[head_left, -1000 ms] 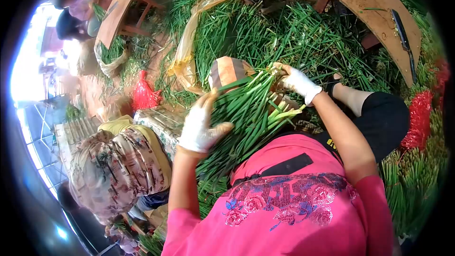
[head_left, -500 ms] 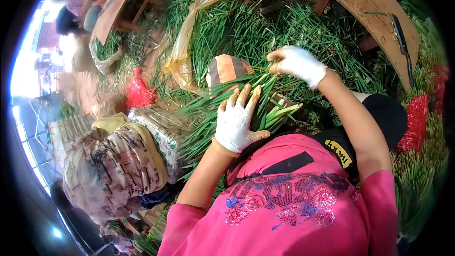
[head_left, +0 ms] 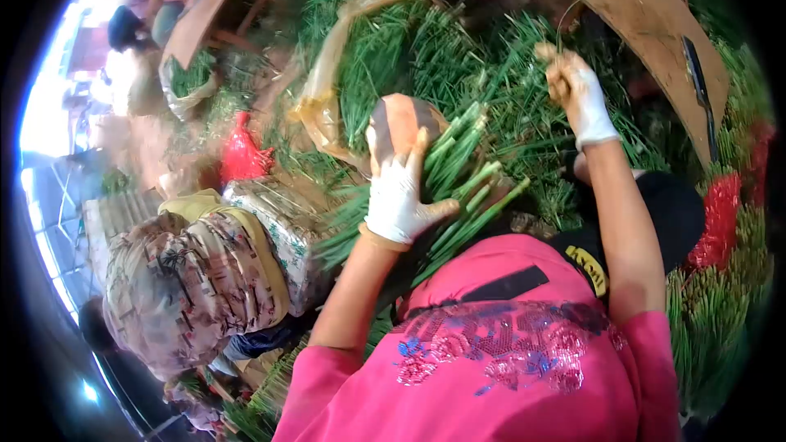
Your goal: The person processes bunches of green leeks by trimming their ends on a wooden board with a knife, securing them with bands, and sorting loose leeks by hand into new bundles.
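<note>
My left hand [head_left: 401, 196], in a white glove with stained fingertips, lies with fingers spread over a bunch of long green stalks [head_left: 467, 147] on my lap. They look like chives or green garlic, pale at the cut ends, which point up and right. Their leaves run out under the palm toward the left. Raised to the right and apart from the bunch, my right hand [head_left: 578, 94] is gloved too. Its fingers are pinched on a thin leaf strand [head_left: 563, 24] that curves upward. Just beyond my left fingertips is a grey and orange striped thing [head_left: 401, 121].
Loose greens [head_left: 458, 49] heap up ahead around a clear plastic bag [head_left: 327, 74]. A knife [head_left: 696, 74] lies on the curved wooden board [head_left: 647, 24] at right. Red ties [head_left: 244, 151] hang at left. Beside me a person in a patterned top [head_left: 192, 278] bends over.
My right hand has moved up and right, away from the bunch, with a thin strand in its fingers. My left hand has shifted slightly up, and the bunch's pale ends show more.
</note>
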`<state>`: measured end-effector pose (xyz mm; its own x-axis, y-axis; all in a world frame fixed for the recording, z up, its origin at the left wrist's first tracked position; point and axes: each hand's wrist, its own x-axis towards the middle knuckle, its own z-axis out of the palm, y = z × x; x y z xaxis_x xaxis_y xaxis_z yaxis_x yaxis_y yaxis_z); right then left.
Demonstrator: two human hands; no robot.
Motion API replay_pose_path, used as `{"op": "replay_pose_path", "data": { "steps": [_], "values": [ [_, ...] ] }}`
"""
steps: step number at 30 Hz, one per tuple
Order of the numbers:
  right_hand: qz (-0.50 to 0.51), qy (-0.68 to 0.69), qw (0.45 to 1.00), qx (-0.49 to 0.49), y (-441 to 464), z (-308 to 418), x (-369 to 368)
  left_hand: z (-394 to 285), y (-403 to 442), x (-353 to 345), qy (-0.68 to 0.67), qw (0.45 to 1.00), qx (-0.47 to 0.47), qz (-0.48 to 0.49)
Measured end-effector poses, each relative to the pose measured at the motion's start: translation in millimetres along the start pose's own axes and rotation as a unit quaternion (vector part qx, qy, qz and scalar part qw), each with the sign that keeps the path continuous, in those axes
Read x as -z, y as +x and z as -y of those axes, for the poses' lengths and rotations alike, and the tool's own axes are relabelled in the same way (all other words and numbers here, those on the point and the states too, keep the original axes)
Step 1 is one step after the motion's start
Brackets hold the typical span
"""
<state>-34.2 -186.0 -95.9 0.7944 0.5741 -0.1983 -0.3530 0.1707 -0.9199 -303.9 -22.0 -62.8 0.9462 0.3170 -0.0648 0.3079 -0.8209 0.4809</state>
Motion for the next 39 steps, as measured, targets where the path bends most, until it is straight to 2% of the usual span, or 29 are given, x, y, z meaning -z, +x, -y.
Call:
{"op": "replay_pose_path", "data": {
  "steps": [1, 3, 4, 5, 6, 7, 9, 10, 11, 12, 13, 14, 17, 18, 19, 20, 21, 22, 23, 26, 27, 28, 30, 31, 33, 34, 35, 37, 39],
  "values": [
    [0.003, -0.030, 0.999, 0.016, 0.2, -24.2, 6.9, 0.5, 1.7, 3.4, -0.036, 0.997, -0.052, -0.048],
    [0.118, -0.157, 0.978, -0.065, -18.9, -32.7, -1.9, -7.4, -7.3, 7.3, -0.001, 0.998, -0.023, -0.056],
    [0.138, -0.137, 0.971, -0.136, -36.1, -33.8, -16.2, -15.6, -8.2, 9.6, 0.009, 0.997, -0.034, -0.067],
    [0.170, -0.133, 0.969, -0.118, -38.9, -77.5, -1.7, -17.5, -11.3, 7.0, -0.066, 0.997, 0.005, -0.028],
    [0.126, -0.152, 0.958, -0.208, -44.9, -61.6, -35.3, -19.4, -14.6, 3.7, -0.137, 0.989, 0.049, 0.005],
    [0.136, -0.146, 0.974, -0.105, -46.1, -89.0, -31.2, -20.6, -18.9, -0.6, -0.105, 0.993, 0.060, 0.014],
    [0.141, -0.125, 0.981, -0.042, -42.6, -77.9, -46.2, -12.0, -24.6, -7.5, -0.210, 0.976, 0.060, -0.017],
    [0.140, -0.116, 0.980, -0.085, -45.0, -54.8, -44.7, -3.0, -26.7, -10.2, -0.241, 0.969, 0.049, -0.037],
    [0.087, -0.087, 0.985, -0.119, -44.8, -25.1, -62.5, 2.3, -26.5, -3.6, -0.296, 0.947, 0.123, 0.003],
    [0.068, 0.012, 0.995, -0.075, -38.5, -16.8, -55.2, 6.3, -25.9, 2.7, -0.351, 0.915, 0.195, 0.044],
    [0.058, 0.026, 0.997, -0.041, -32.5, 2.6, -47.6, 7.5, -24.7, 8.8, -0.316, 0.922, 0.220, 0.038],
    [0.008, 0.040, 0.996, -0.085, -26.5, 28.1, -39.3, 12.2, -24.9, 5.0, -0.317, 0.923, 0.217, 0.020],
    [0.136, -0.327, 0.935, -0.012, 21.9, -13.5, 66.6, 15.0, -30.8, -8.3, -0.311, 0.929, 0.201, 0.004],
    [0.114, -0.519, 0.845, 0.056, 5.6, -7.6, 64.8, 0.9, -30.2, 5.6, -0.316, 0.928, 0.199, 0.006],
    [0.071, -0.687, 0.715, 0.112, -9.4, -3.1, 63.5, 0.2, -28.6, 8.7, -0.243, 0.953, 0.180, 0.020],
    [0.088, -0.590, 0.800, 0.062, -12.9, -9.9, 69.4, 7.5, -30.1, 2.4, -0.206, 0.968, 0.144, -0.008],
    [0.106, -0.353, 0.921, -0.124, -23.2, -14.2, 64.0, 12.9, -31.6, -10.1, -0.254, 0.957, 0.138, -0.034],
    [0.152, -0.329, 0.921, -0.140, -45.3, 2.2, 35.9, 0.0, -31.1, 5.9, -0.143, 0.984, 0.070, -0.076],
    [0.175, -0.230, 0.943, -0.164, -59.8, -6.1, 23.8, -2.9, -29.3, 2.9, -0.163, 0.981, 0.079, -0.065],
    [0.357, -0.246, 0.879, -0.199, -69.5, -42.5, 3.5, -5.5, -26.6, -8.6, -0.144, 0.986, 0.069, -0.044],
    [0.308, -0.169, 0.914, -0.203, -74.0, -44.2, -8.1, -0.6, -28.7, -13.9, -0.164, 0.978, 0.124, -0.041],
    [0.256, -0.115, 0.952, -0.118, -72.6, -33.3, -12.9, 5.3, -29.2, -17.5, -0.175, 0.967, 0.180, -0.044],
    [0.111, -0.030, 0.993, -0.022, -59.6, -11.0, -5.8, 29.9, -30.5, -36.4, -0.368, 0.894, 0.243, -0.084],
    [0.082, -0.047, 0.995, -0.028, -56.9, -1.5, -0.4, 45.1, -33.6, -49.9, -0.412, 0.873, 0.239, -0.106],
    [0.066, -0.143, 0.987, -0.010, -65.2, 24.7, -9.0, 55.3, -34.0, -58.9, -0.392, 0.883, 0.233, -0.115],
    [0.081, -0.203, 0.975, 0.028, -69.0, 22.7, -19.3, 51.5, -34.5, -57.4, -0.377, 0.890, 0.230, -0.115],
    [0.121, -0.348, 0.916, 0.157, -76.9, 30.0, -32.2, 46.8, -34.1, -54.9, -0.382, 0.889, 0.225, -0.113],
    [0.210, -0.525, 0.741, 0.362, -85.0, 30.2, -52.0, 38.8, -30.6, -49.2, -0.388, 0.890, 0.213, -0.109],
    [0.266, -0.600, 0.644, 0.392, -96.8, 15.8, -79.3, 36.1, -31.1, -45.1, -0.362, 0.899, 0.233, -0.080]
  ]
}}
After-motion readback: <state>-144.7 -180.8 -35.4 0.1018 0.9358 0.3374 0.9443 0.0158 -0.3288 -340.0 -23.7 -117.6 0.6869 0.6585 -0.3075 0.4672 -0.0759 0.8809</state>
